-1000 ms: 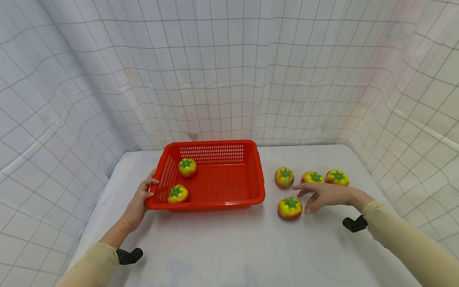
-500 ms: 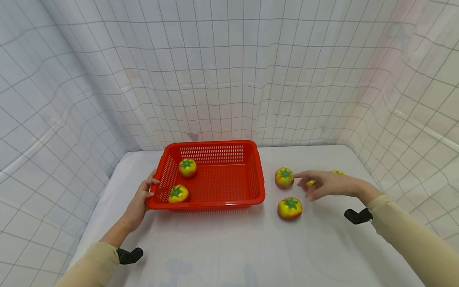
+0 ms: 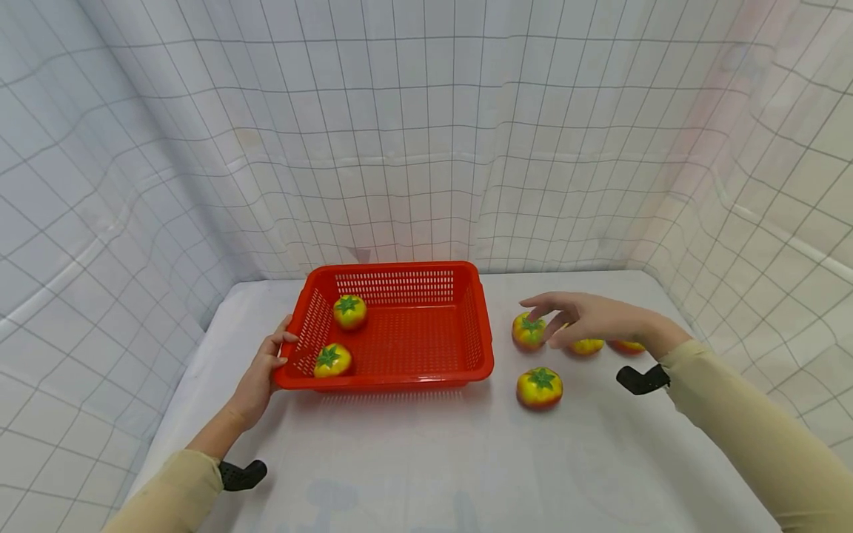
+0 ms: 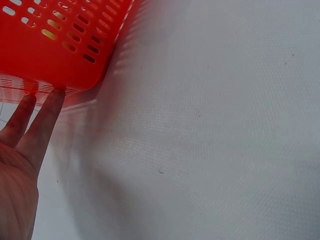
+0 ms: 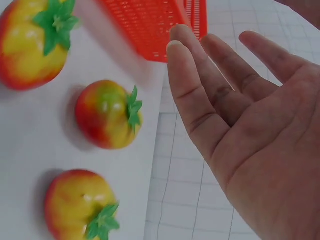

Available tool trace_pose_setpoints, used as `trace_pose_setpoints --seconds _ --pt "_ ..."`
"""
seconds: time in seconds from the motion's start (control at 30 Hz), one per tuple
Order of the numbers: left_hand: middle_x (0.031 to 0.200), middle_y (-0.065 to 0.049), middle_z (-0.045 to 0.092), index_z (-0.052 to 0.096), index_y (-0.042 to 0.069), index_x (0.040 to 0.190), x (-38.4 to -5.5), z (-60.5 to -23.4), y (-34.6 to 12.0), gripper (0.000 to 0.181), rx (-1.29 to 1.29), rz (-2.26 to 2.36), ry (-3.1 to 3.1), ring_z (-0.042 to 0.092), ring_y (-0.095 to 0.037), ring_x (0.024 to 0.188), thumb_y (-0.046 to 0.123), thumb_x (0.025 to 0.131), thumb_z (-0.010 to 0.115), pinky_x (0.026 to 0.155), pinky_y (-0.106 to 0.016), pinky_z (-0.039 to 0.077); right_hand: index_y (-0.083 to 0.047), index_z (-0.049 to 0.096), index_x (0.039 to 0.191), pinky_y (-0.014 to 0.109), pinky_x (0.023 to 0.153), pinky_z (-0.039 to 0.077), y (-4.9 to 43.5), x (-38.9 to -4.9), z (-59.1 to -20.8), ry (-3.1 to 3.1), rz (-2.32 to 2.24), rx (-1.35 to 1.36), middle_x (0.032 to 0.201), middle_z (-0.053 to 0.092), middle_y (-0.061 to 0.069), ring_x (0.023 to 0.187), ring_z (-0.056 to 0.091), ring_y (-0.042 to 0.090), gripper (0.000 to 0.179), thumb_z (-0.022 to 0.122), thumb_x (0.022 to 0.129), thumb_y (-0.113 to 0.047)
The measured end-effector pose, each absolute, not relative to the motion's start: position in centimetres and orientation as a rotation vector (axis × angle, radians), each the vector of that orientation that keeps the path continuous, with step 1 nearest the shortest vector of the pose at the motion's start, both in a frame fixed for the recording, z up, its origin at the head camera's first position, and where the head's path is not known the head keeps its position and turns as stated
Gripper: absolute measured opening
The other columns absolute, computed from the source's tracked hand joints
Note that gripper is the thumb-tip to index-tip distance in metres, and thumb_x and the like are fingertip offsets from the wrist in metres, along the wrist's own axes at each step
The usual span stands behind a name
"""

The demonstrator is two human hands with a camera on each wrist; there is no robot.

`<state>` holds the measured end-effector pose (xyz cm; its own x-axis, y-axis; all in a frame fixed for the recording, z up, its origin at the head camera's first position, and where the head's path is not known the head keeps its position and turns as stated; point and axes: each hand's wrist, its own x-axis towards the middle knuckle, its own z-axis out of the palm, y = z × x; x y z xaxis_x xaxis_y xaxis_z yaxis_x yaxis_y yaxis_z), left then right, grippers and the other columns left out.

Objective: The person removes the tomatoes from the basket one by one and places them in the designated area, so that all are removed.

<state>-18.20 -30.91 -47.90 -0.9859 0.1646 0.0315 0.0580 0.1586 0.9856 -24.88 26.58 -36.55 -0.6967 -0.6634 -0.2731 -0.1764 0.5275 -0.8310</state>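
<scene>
My left hand [image 3: 258, 380] grips the left rim of a red plastic basket [image 3: 426, 381]; in the left wrist view, fingers [image 4: 42, 122] reach up against its slotted wall. Two red-yellow toy tomatoes with green leaf tops lie inside: one at the back left [image 3: 349, 312], another at the front left [image 3: 332, 360]. Over the tomatoes right of the basket hovers my right hand [image 3: 593, 318], fingers spread and holding nothing. Beneath its fingertips is one tomato [image 3: 529, 334]. Nearer the front sits another tomato [image 3: 540, 389]. Two more, a tomato [image 3: 586, 346] and its neighbour [image 3: 628, 346], are partly hidden by this hand.
A white-covered table [image 3: 413, 459] carries everything. White grid-patterned curtain [image 3: 426, 148] encloses the back and both sides. A black strap-like piece [image 3: 243, 475] sits at the left wrist, and a similar black piece [image 3: 643, 380] at the right.
My right hand has moved up and back from beside the front tomato, then left over the back-row tomato nearest the basket. The left hand and basket stay put.
</scene>
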Motion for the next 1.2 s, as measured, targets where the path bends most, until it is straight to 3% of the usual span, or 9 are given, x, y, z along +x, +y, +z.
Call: trace_pose_setpoints --seconds 0.13,0.3,0.57,0.9,1.2 --pt "0.173 0.004 -0.001 0.039 0.014 0.132 -18.2 -47.9 -30.9 0.039 0.223 1.969 2.331 0.001 -0.036 0.155 0.009 0.097 0.025 0.084 -0.021 0.051 -0.032 0.050 0.148 0.043 0.097 0.051 25.0 -25.2 -36.0 2.251 -1.080 -0.710 0.139 0.059 0.003 0.120 0.062 0.028 0.057 0.072 0.095 -0.029" --pt "0.173 0.004 -0.001 0.038 0.013 0.132 -18.2 -48.0 -31.0 0.038 0.231 1.978 2.328 0.001 -0.037 0.155 0.009 0.097 0.025 0.085 -0.020 0.051 -0.034 0.056 0.141 0.050 0.101 0.048 22.6 -25.7 -35.5 2.329 -1.072 -0.716 0.132 0.063 -0.006 0.116 0.063 0.019 0.047 0.070 0.096 -0.033" --pt "0.173 0.003 -0.001 0.039 0.014 0.132 -18.1 -48.0 -30.9 0.038 0.237 1.982 2.325 0.001 -0.037 0.155 0.009 0.097 0.024 0.086 -0.020 0.051 -0.026 0.061 0.139 0.046 0.096 0.051 18.4 -26.6 -34.7 2.338 -1.033 -0.809 0.131 0.064 0.000 0.115 0.063 0.020 0.043 0.068 0.097 -0.030" --pt "0.173 0.002 -0.002 0.040 0.015 0.131 -18.0 -47.8 -30.9 0.038 0.252 2.015 2.296 0.002 -0.035 0.154 0.007 0.098 0.024 0.084 -0.021 0.051 -0.027 0.061 0.136 0.043 0.093 0.053 13.4 -27.8 -34.7 2.294 -0.989 -0.931 0.125 0.063 -0.007 0.112 0.062 0.017 0.044 0.071 0.094 -0.034" --pt "0.173 0.003 -0.002 0.040 0.013 0.132 -18.1 -47.9 -31.0 0.040 0.263 2.006 2.304 0.003 -0.036 0.154 0.007 0.097 0.023 0.085 -0.022 0.051 -0.020 0.060 0.139 0.034 0.091 0.054 9.9 -28.6 -34.6 2.238 -0.968 -1.010 0.126 0.064 -0.004 0.113 0.062 0.017 0.046 0.070 0.095 -0.024"
